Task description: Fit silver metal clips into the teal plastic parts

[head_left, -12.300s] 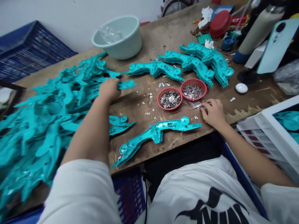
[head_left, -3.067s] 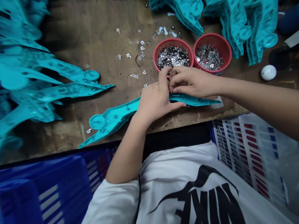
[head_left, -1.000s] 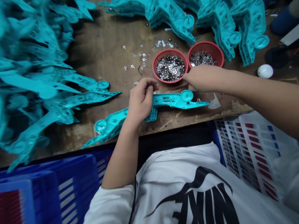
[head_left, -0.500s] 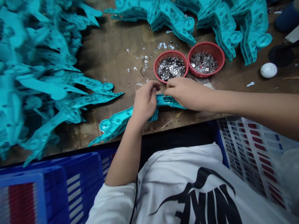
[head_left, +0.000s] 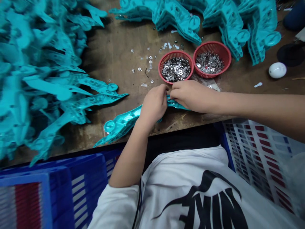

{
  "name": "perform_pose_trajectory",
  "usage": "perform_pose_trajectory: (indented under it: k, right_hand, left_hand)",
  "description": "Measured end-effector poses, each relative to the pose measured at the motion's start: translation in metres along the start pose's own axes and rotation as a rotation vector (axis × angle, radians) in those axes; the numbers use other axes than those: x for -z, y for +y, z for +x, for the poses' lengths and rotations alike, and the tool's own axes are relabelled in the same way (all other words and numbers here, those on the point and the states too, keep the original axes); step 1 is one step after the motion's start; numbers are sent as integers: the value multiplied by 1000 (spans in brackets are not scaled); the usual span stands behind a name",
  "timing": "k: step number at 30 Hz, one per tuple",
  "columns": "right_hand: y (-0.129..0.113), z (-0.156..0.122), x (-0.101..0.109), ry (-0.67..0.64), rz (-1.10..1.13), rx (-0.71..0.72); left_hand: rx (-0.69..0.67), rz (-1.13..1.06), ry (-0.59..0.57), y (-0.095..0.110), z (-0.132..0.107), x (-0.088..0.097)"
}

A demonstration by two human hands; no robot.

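A long teal plastic part (head_left: 126,119) lies slantwise along the table's front edge, with a round disc near its left end. Over its middle, my left hand (head_left: 154,103) is bent with the fingers curled together; what its fingertips hold is hidden. My right hand (head_left: 188,94) rests on the part's right stretch, thumb and fingers pinched close to the left fingertips. Anything small in that pinch cannot be made out. Just beyond the hands stands a red basket (head_left: 160,68) of small shiny metal clips. A second red basket (head_left: 225,52) of metal pieces touches it on the right.
A big heap of teal parts (head_left: 47,63) fills the left side. Stacked teal parts (head_left: 164,16) line the back. Loose metal clips (head_left: 150,62) and a white egg-shaped object (head_left: 277,70) lie on the table. Crates, one blue (head_left: 88,178) and one white (head_left: 252,152), stand below the edge.
My left hand has slid right along the teal part, bringing its fingertips close to my right hand's. The right hand stays pinched in about the same place; the view has shifted slightly.
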State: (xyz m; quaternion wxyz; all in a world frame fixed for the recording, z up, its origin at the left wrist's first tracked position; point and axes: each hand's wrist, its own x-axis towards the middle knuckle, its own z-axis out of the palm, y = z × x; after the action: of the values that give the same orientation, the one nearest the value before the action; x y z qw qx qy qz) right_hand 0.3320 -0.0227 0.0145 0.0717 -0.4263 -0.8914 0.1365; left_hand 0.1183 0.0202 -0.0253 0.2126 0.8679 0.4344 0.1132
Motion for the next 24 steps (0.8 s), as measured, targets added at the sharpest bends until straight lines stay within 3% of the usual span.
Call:
perform_pose_trajectory:
  k: [5,12,24]
  right_hand:
    - [0,2,-1,-40,-4,-32]
    - [3,1,1,-21,2,38]
    - [-2,-4,31,-208,-130,-69]
  left_hand:
    - [15,-53,25,1,0,4]
    - [9,7,37,0,-1,-1]
    - [13,30,24,2,-2,2]
